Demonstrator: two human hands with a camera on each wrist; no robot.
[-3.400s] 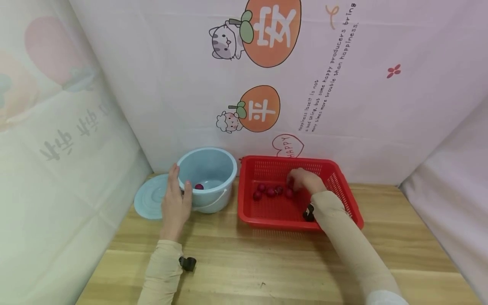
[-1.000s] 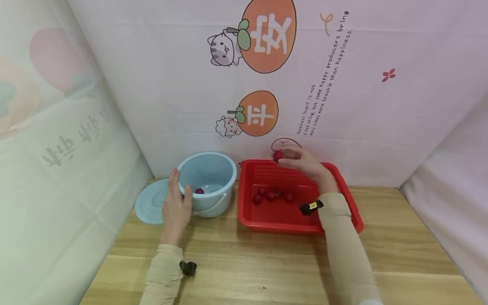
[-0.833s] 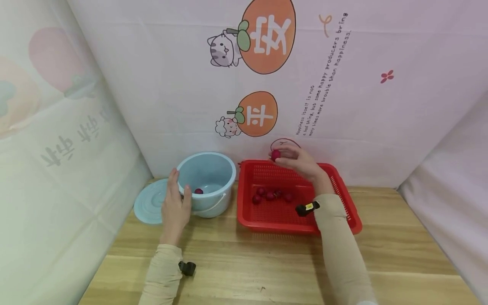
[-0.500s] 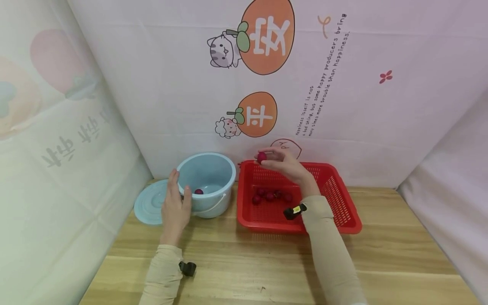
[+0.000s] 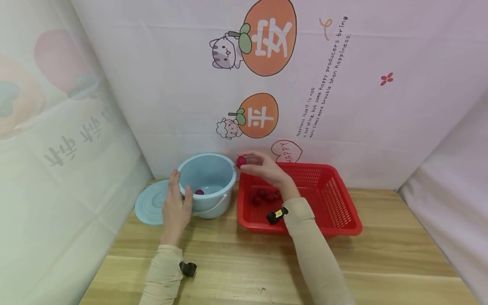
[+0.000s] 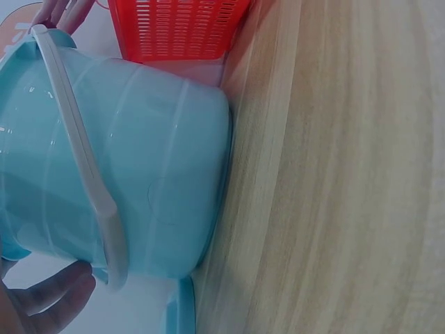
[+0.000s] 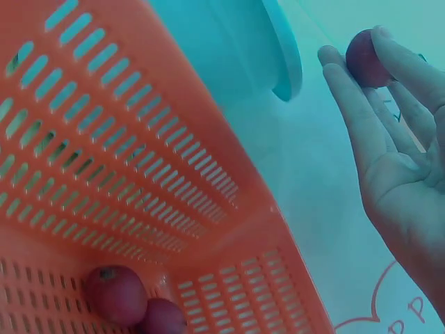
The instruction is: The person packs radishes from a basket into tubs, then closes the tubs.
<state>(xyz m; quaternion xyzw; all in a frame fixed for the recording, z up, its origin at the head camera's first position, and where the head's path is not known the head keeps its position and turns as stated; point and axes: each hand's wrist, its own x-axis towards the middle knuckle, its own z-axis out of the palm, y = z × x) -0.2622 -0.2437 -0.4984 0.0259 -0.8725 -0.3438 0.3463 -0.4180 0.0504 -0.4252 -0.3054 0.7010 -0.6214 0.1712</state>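
The round red fruit (image 5: 241, 161) — no long axis to it — sits just beyond the blue bucket's (image 5: 207, 203) rim, at roughly two o'clock from its mouth. The right hand (image 5: 264, 168) has it, pinched between thumb and fingers. The left hand (image 5: 176, 212) is farther off, fingers fairly straight — resting against the bucket's eight o'clock side. The red basket (image 5: 336, 201) lies at three o'clock.

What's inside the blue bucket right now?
One round red fruit shows low in the blue bucket, its lower part hidden by the near rim. Anything else behind that rim cannot be seen.
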